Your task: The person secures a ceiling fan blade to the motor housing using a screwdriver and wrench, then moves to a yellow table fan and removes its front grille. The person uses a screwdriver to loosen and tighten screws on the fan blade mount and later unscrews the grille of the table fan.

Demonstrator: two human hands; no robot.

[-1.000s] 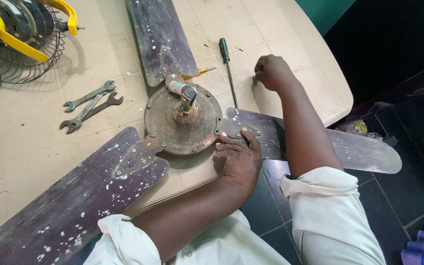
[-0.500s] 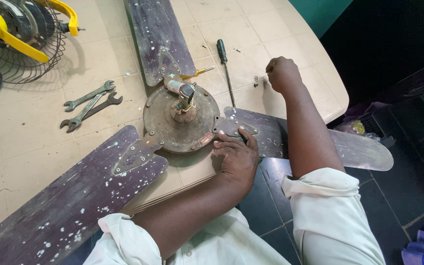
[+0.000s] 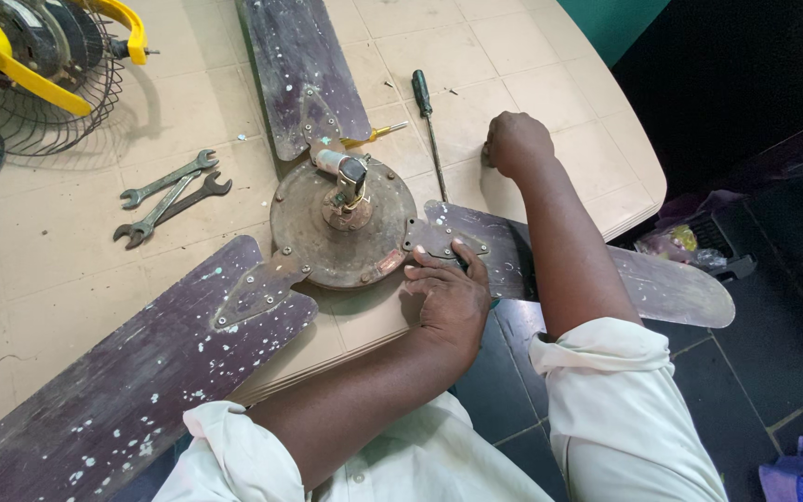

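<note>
While a yellow floor fan (image 3: 30, 65) with a wire grille stands at the far left corner of the beige tiled table (image 3: 39, 270), two spanners (image 3: 171, 197) lie crossed just to its right, well apart from both hands. Nearer, a long dark fan blade (image 3: 113, 390) spattered with pale paint runs from the near left edge up to the rusty round motor housing (image 3: 341, 223) of a ceiling fan, which sits in the middle of the table with a short stem upright at its centre. A second blade (image 3: 299, 65) reaches away to the far side. Beside it lies a dark-handled screwdriver (image 3: 427, 121), between the housing and the right hand.

The left hand (image 3: 448, 297) lies flat, fingers spread and loose, pressing on the metal bracket of the third blade (image 3: 606, 270) where it meets the housing; it grips nothing. That blade juts past the table's right edge over the dark tiled floor. The right hand (image 3: 516, 144) rests farther off on the table as a closed fist; whether anything is inside it cannot be told. Bare table lies beyond it toward the rounded right edge.
</note>
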